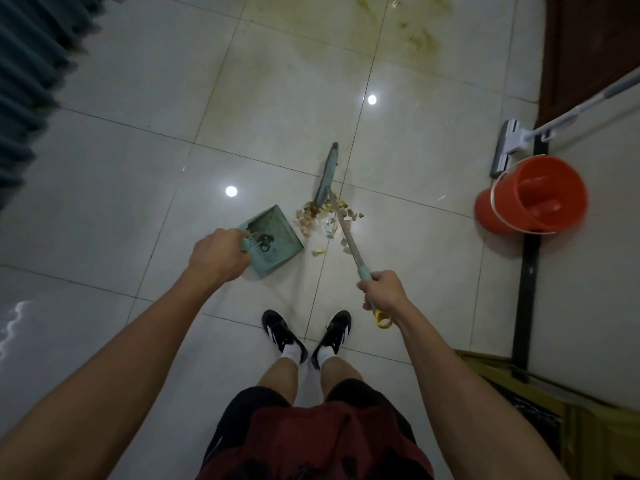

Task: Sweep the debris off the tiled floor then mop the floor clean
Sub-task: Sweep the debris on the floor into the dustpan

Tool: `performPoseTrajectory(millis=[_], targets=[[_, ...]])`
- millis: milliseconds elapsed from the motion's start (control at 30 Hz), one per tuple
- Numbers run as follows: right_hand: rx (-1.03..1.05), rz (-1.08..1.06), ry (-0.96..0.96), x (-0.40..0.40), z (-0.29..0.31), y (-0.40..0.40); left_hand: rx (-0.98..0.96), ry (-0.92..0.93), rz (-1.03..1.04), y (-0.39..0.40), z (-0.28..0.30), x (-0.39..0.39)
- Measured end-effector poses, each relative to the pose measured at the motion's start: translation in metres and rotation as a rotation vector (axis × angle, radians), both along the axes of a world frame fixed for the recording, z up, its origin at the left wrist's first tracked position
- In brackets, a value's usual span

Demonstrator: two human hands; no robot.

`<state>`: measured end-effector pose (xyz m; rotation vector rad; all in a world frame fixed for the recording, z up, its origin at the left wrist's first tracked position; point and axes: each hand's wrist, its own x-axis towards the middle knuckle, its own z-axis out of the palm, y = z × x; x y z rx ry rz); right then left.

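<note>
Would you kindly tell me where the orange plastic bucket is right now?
In the head view, the orange plastic bucket sits at the right on the tiled floor, just below the grey flat mop head.

My arms are bare to the frame's lower edges, no sleeves showing. I wear a dark red shirt at bottom centre, black shorts, white socks, and black shoes with white stripes on their sides.
</note>
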<state>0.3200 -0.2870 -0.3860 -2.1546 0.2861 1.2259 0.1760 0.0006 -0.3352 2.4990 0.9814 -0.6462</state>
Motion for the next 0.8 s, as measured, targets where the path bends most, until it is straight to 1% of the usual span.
performPoseTrajectory(millis=[200, 400, 467, 633, 800], targets=[[-0.045, 0.092, -0.103, 0.007, -0.013, -0.018, 0.016, 0.002, -0.004, 0.008, -0.008, 0.018], [-0.237, 0.365, -0.252, 0.032, -0.023, -0.020, 0.021, 0.014, -0.047, 0.010, -0.008, 0.032], [-0.281, 0.415, -0.259, 0.041, -0.024, -0.020, 0.027, 0.021, -0.058, 0.013, -0.004, 0.038], [-0.388, 0.448, -0.258, 0.055, -0.032, -0.024, 0.053, 0.036, -0.045, 0.031, -0.004, 0.049], [-0.413, 0.462, -0.221, 0.064, -0.040, -0.017, 0.059, 0.072, -0.092, 0.042, -0.008, 0.055]])
